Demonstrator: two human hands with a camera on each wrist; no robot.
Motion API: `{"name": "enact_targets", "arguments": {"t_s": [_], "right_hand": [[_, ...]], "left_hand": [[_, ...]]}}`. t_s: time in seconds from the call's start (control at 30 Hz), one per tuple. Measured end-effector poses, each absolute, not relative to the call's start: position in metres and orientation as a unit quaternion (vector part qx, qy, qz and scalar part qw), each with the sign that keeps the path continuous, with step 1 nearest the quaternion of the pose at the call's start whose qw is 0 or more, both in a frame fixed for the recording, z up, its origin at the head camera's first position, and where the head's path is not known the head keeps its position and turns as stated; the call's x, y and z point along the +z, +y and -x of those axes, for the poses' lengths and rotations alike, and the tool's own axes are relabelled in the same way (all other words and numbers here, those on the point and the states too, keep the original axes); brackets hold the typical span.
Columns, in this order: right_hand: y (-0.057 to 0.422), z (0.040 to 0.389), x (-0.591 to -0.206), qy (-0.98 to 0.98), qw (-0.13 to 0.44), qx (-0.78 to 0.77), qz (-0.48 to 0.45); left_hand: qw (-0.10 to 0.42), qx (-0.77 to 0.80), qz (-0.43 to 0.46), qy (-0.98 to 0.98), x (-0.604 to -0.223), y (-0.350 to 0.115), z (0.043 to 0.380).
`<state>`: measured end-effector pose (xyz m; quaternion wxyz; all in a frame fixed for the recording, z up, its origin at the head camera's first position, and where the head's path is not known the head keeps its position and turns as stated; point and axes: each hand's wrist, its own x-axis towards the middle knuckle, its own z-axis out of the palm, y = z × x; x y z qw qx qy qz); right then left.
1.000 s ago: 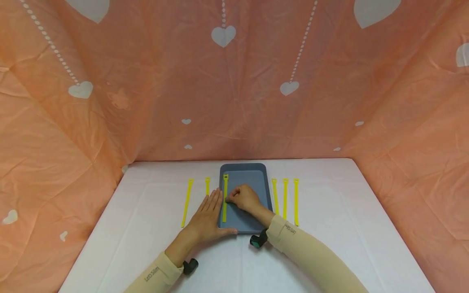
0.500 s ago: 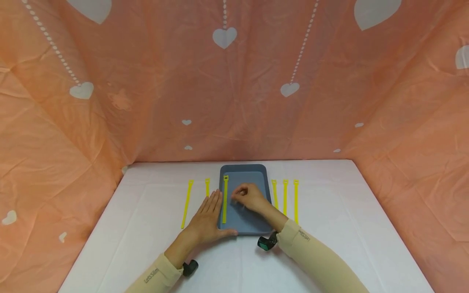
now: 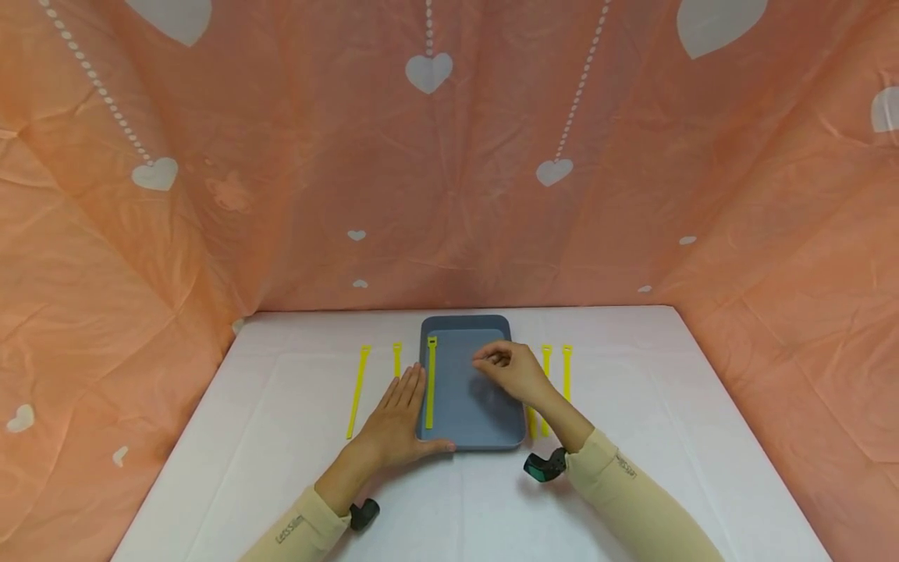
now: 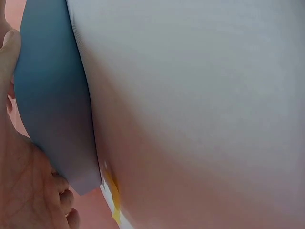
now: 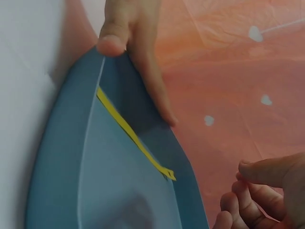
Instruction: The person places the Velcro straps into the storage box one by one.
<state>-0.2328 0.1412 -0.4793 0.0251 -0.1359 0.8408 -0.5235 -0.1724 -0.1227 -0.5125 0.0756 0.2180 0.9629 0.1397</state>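
A blue-grey tray [image 3: 472,425] lies upright on the table. Along the left side of its floor runs one yellow cable strap [image 3: 431,386], slotted head at the far end; the right wrist view shows the strap [image 5: 127,130] flat inside. My left hand [image 3: 396,428] rests against the tray's near left corner, fingers straight along the left rim, thumb along the front edge. Above the tray's right side hovers my right hand [image 3: 516,375], fingers loosely curled and thumb close to the index finger. Nothing shows between them in the right wrist view, where that hand [image 5: 259,193] is partly cut off.
Left of the tray lie two more yellow straps, the outer strap [image 3: 358,392] in full and the inner strap [image 3: 397,359] half behind my left hand. Several straps, including the far right strap [image 3: 567,371], lie right of the tray, partly under my right arm. A pink curtain [image 3: 463,234] encloses the table.
My right hand has let go of the strap in the tray and moved right and up, toward the tray's right rim. The strap and my left hand have stayed in place.
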Motion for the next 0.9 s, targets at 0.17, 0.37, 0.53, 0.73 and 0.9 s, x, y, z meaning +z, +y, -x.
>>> {"name": "enact_targets", "arguments": {"t_s": [0.17,0.37,0.53,0.73,0.9], "right_hand": [[0.162,0.230,-0.476,0.833,0.013,-0.541,0.118],[0.185,0.228,-0.476,0.828,0.017,-0.555,0.078],[0.206,0.226,-0.482,0.833,0.008,-0.551,0.049],[0.229,0.224,-0.491,0.837,0.004,-0.547,0.015],[0.244,0.220,-0.496,0.845,-0.001,-0.535,-0.001]], "left_hand": [[0.075,0.140,-0.220,0.963,-0.512,-0.122,0.172],[0.074,0.141,-0.220,0.962,-0.509,-0.122,0.170],[0.072,0.142,-0.221,0.962,-0.510,-0.123,0.170],[0.067,0.147,-0.226,0.961,-0.511,-0.123,0.170],[0.074,0.144,-0.222,0.962,-0.511,-0.123,0.171]]}}
